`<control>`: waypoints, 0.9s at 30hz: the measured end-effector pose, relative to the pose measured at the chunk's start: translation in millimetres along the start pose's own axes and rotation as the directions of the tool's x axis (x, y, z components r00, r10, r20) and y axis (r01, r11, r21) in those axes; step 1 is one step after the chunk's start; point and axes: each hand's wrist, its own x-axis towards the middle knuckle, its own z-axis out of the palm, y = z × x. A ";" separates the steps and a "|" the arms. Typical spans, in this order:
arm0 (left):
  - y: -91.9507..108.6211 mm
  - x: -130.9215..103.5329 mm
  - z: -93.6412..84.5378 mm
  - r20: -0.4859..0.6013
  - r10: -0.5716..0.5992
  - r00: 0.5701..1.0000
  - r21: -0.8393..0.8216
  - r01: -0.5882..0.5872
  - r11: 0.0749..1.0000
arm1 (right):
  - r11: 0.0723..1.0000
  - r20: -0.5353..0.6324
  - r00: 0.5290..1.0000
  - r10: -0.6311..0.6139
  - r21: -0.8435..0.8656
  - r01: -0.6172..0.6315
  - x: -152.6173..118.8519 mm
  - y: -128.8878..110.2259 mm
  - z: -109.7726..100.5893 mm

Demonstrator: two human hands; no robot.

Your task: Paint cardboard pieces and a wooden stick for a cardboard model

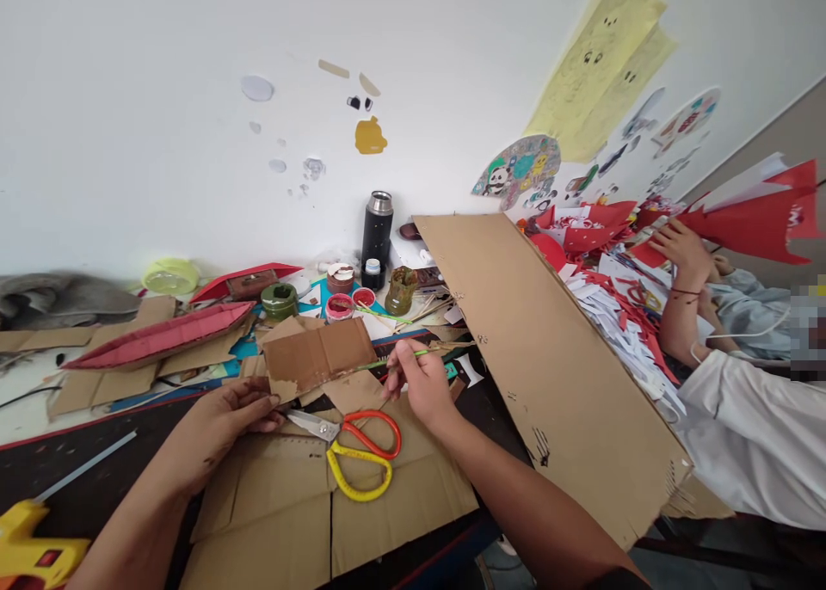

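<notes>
My left hand pinches the lower left corner of a cardboard piece that is mostly coated in brown paint, with bare tan board at that corner. In my right hand is a thin green-handled paintbrush. Its tip reaches the lower right part of the painted piece; whether it touches cannot be made out. Scissors with one orange and one yellow handle lie below, on a large cardboard sheet, blades toward my left hand. Behind the piece stand pots of red paint and a green jar.
A yellow glue gun lies at the lower left. A pink boat-shaped cardboard form rests at left. A black thermos stands by the wall. A tall cardboard panel separates me from a co-worker's hand and red paper.
</notes>
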 end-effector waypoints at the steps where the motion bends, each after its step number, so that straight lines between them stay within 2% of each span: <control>1: 0.5 -0.4 0.0 0.004 0.005 1.000 0.003 -0.005 1.000 | 1.000 0.035 0.999 0.012 -0.007 -0.012 -0.6 1.2 5.9; 4: 1.2 -1.4 -0.1 -0.002 0.011 1.000 0.005 -0.011 1.000 | 0.999 0.111 0.994 0.015 -0.038 -0.010 0.3 2.9 16.6; 6: 1.2 -1.6 -0.2 -0.011 0.017 1.000 0.012 -0.017 1.000 | 0.998 0.102 0.995 -0.009 -0.060 0.015 3.5 1.5 14.4; 12: 1.0 -0.6 0.1 0.014 0.020 1.000 0.015 -0.020 1.000 | 0.994 -0.099 0.992 -0.080 -0.087 0.071 17.2 -11.3 -18.9; 14: 1.3 -0.7 0.7 0.009 0.015 1.000 0.003 -0.015 1.000 | 0.994 -0.132 0.988 -0.080 -0.083 0.070 18.5 -12.6 -21.5; 16: 1.6 -1.1 1.2 0.002 0.011 1.000 -0.002 -0.011 1.000 | 0.996 -0.109 0.992 -0.065 -0.068 0.057 17.1 -10.2 -14.3; 22: 1.6 -1.2 -1.2 0.021 0.023 1.000 0.049 -0.024 0.998 | 0.997 0.117 0.993 -0.027 -0.062 0.035 11.3 1.2 26.5; 24: 1.2 -1.1 -2.4 0.024 0.025 0.999 0.052 -0.026 0.998 | 0.993 0.138 0.989 -0.057 -0.093 0.070 13.8 0.3 27.5; 27: 0.8 -1.6 -2.4 0.020 0.035 0.999 0.046 -0.036 0.998 | 0.983 0.075 0.992 -0.102 -0.145 0.112 22.2 -4.9 14.1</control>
